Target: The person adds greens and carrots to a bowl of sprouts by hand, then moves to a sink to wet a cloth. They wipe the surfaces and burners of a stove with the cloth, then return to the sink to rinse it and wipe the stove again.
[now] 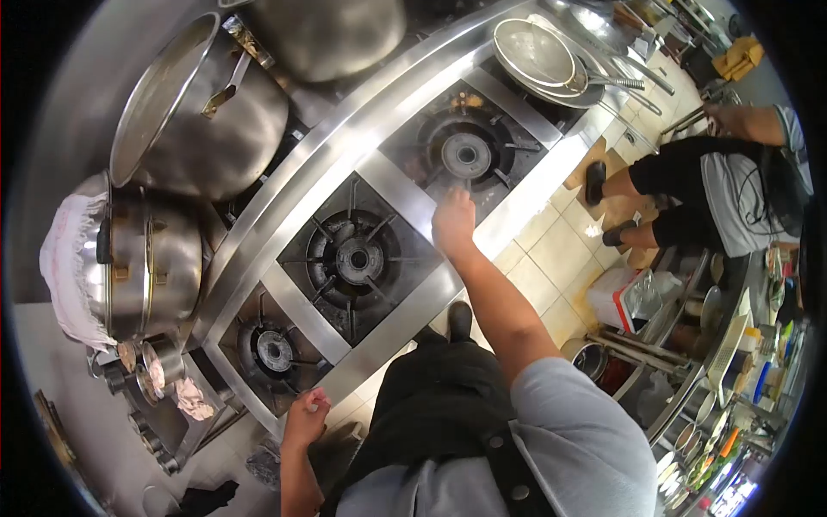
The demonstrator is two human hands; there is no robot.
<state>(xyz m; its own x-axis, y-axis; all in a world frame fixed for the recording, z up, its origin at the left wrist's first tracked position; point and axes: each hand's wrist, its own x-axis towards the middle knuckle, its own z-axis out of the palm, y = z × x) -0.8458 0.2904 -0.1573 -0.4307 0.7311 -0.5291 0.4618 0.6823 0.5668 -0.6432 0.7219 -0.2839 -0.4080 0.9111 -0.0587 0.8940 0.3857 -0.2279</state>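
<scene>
The right hand [454,221] presses flat, holding nothing, on the steel stove top [405,194] between burners; the left hand [307,415] grips its near edge; a hot surface could burn the palm.

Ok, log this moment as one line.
left hand: gripping stove front edge | right hand: flat on stove between middle burner and far burner | burners: unlit, bare

Three gas burners [358,258], two large steel pots [202,112], two stacked pans [538,53], two people [724,185].
</scene>
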